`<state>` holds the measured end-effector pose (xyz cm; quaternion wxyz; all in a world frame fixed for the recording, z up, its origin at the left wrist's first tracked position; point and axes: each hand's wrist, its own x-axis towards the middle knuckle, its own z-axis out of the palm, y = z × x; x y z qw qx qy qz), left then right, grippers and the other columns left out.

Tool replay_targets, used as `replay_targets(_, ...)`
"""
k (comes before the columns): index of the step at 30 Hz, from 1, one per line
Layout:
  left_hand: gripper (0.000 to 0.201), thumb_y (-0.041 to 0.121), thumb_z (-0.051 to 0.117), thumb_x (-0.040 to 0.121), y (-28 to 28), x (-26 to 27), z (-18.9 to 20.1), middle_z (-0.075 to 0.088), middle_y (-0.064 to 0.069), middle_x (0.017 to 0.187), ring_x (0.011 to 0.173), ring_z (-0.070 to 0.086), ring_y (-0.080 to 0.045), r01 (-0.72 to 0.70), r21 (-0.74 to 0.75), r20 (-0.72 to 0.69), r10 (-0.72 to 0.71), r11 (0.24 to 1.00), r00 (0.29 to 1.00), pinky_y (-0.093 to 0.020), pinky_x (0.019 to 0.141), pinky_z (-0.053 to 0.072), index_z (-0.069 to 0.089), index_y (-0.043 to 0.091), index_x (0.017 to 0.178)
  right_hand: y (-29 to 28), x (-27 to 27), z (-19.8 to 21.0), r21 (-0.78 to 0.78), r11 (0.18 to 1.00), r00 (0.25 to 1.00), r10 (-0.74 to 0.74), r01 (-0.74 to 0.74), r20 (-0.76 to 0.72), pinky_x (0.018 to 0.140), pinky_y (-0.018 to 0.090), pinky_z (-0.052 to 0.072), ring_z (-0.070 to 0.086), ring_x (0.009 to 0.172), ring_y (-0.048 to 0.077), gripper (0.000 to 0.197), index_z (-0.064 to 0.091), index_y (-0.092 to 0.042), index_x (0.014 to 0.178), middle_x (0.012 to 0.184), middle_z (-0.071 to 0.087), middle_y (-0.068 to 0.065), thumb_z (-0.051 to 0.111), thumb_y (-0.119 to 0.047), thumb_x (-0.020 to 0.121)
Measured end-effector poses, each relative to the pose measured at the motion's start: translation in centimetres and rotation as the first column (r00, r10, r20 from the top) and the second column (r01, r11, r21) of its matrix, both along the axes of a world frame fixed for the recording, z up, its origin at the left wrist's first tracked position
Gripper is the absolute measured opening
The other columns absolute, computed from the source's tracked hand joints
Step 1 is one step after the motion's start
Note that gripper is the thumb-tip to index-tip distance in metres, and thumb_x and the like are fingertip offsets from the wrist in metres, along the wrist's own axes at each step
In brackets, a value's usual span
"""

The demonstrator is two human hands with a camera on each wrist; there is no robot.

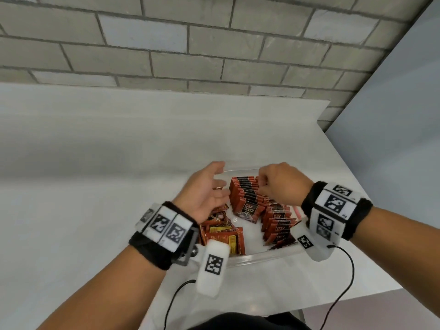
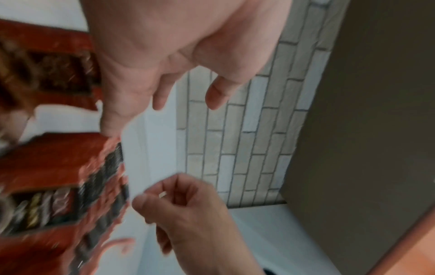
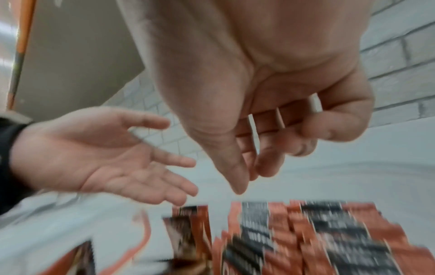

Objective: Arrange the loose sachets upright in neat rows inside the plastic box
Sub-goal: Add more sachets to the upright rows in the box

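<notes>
A clear plastic box sits on the white table. Inside it, red-orange sachets stand upright in one row at the back, and a second row stands to the right. Loose sachets lie flat in the box's left front part. My left hand hovers over the left side of the box with palm turned right, fingers relaxed, holding nothing. My right hand hangs over the back row with fingers curled and nothing in them. The left wrist view shows the right hand beside the blurred sachets.
The white table stretches left and back to a grey brick wall. Its right edge runs close to the box, with a grey panel beyond. A thin pink strip lies at the box's right side. Wrist-camera cables trail toward me.
</notes>
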<state>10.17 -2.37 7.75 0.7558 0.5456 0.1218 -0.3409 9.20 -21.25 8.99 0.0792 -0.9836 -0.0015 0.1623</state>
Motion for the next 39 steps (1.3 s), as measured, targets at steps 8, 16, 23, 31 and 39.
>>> replay_targets(8, 0.018, 0.028, 0.056, 0.093, 8.3, 1.2, -0.8, 0.068, -0.01, 0.096, 0.065, 0.061, -0.018, -0.165, 0.253, 0.251, 0.1, 0.953, 0.963, -0.027, 0.052, 0.044, 0.064, 0.017, 0.105, 0.7, -1.7, 2.4, 0.309, 0.928, 0.968, -0.147, 0.206, -0.204, 0.065, 0.029, 0.059, 0.066, 0.075, 0.017, 0.01, 0.066, -0.016, 0.096, 0.086, 0.065, -0.002, 0.065, -0.022, 0.088)
replay_targets(16, 0.036, 0.024, 0.069, 0.086, 7.8, 0.1, -4.3, 0.069, -0.005, 0.104, 0.086, 0.068, -0.025, -0.028, 0.366, 0.165, -0.036, 0.93, 0.986, -0.034, 0.066, 0.055, 0.057, 0.028, 0.12, 5.0, -2.8, -1.1, 0.199, 0.98, 0.883, 0.094, 0.0, -0.461, 0.086, 0.033, 0.055, 0.057, 0.11, 0.019, 0.067, 0.044, -0.019, 0.137, 0.13, 0.052, 0.002, 0.071, -0.044, 0.08)
replay_targets(23, 0.035, 0.013, 0.07, 0.085, 7.4, 0.1, -5.0, 0.072, -0.006, 0.093, 0.068, 0.07, -0.02, -0.046, 0.281, 0.154, 0.003, 0.959, 0.988, -0.028, 0.055, 0.055, 0.06, 0.024, 0.116, 6.6, -1.5, -2.8, 0.084, 0.99, 0.815, 0.141, -0.113, -0.561, 0.063, 0.034, 0.057, 0.062, 0.083, 0.023, 0.05, 0.049, -0.021, 0.117, 0.106, 0.055, 0.002, 0.077, -0.032, 0.077)
replay_targets(31, 0.033, 0.012, 0.07, 0.086, 7.5, 0.1, -5.5, 0.072, -0.002, 0.085, 0.065, 0.07, -0.019, -0.068, 0.247, 0.163, 0.027, 0.967, 0.986, -0.029, 0.054, 0.054, 0.06, 0.023, 0.116, 8.3, -0.9, -2.8, 0.118, 0.982, 0.741, 0.187, -0.144, -0.645, 0.049, 0.022, 0.049, 0.052, 0.07, 0.013, 0.055, 0.045, -0.019, 0.125, 0.089, 0.042, -0.008, 0.075, -0.021, 0.079)
replay_targets(39, 0.033, 0.013, 0.07, 0.086, 7.6, 0.3, -5.9, 0.072, -0.004, 0.091, 0.066, 0.07, -0.019, -0.06, 0.233, 0.165, 0.021, 0.971, 0.986, -0.029, 0.054, 0.054, 0.06, 0.024, 0.116, 8.6, -1.4, -3.2, 0.076, 0.969, 0.733, 0.227, -0.233, -0.641, 0.052, 0.023, 0.047, 0.048, 0.066, 0.009, 0.041, 0.038, -0.022, 0.107, 0.082, 0.041, -0.009, 0.071, -0.021, 0.083)
